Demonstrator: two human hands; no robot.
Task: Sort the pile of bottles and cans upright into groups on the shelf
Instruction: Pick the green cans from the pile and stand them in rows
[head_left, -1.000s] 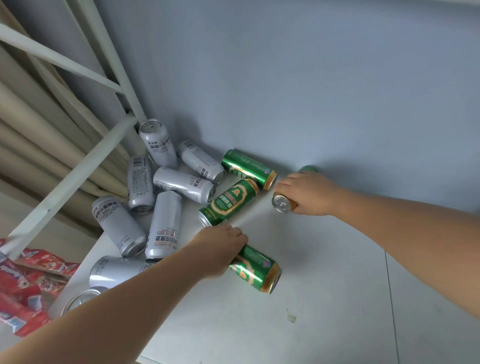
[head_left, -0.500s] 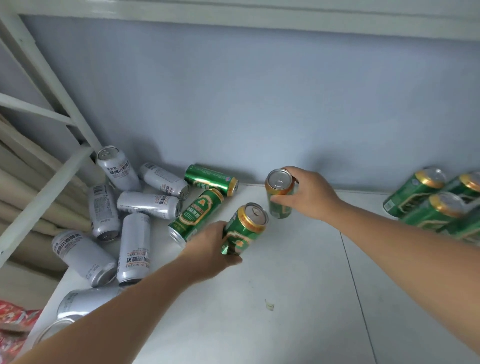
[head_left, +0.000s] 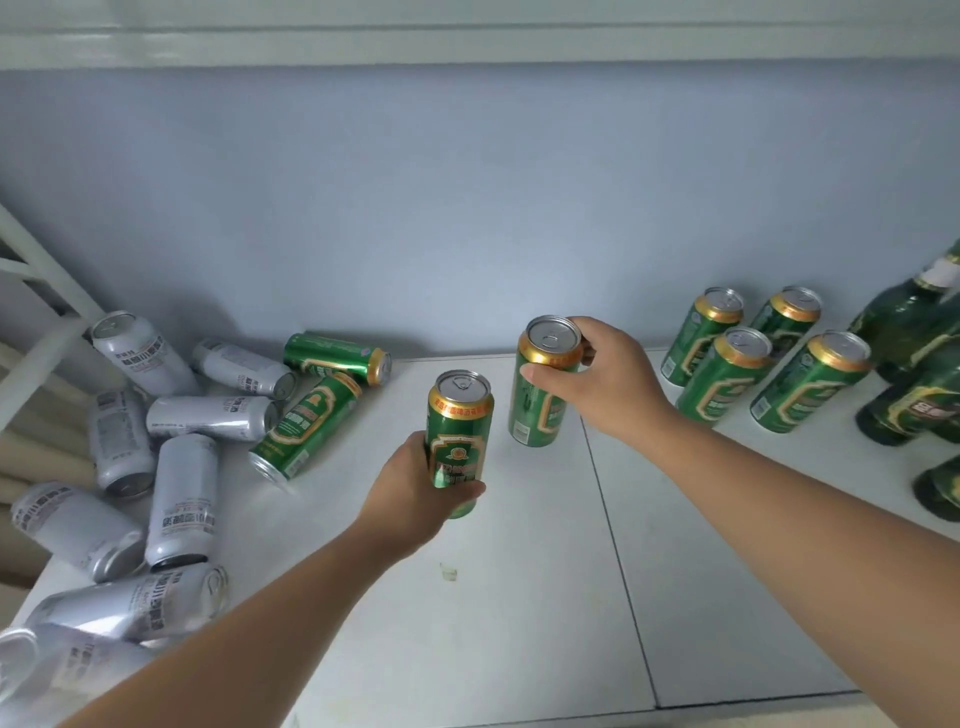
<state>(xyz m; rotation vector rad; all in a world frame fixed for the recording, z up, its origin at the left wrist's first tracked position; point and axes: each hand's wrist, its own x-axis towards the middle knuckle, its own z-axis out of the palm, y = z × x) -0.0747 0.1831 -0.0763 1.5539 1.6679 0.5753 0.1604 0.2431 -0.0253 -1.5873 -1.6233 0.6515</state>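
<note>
While gripped upright near the middle of the frame, one green can (head_left: 459, 435) in the left hand (head_left: 415, 493), fingers curled round its lower half, thumb across the front of the label. Just right of it and a little higher, a second green can (head_left: 543, 382), also upright, clasped in the right hand (head_left: 610, 387) from the right side, thumb on the front below the gold rim, fingers round the back. Both hands closed on their cans; whether either can touches the white shelf (head_left: 519, 597) cannot be told. Left of centre, two more green cans on their sides: one (head_left: 306, 426) slanted with its base toward the lower left, another (head_left: 337, 358) behind it along the wall. Further left, down the left edge of the frame, a jumble of silver cans (head_left: 182, 499), mostly toppled, some leaning on one another, the lowest ones blurred in the bottom left corner. At upper right, four green cans standing (head_left: 748, 358) in a tight block near the back wall. At the far right edge, dark green bottles (head_left: 914, 332), upright, partly cut off. Behind everything, a pale blue wall (head_left: 467, 208); at upper left, white frame bars (head_left: 41, 291) of the shelving.
</note>
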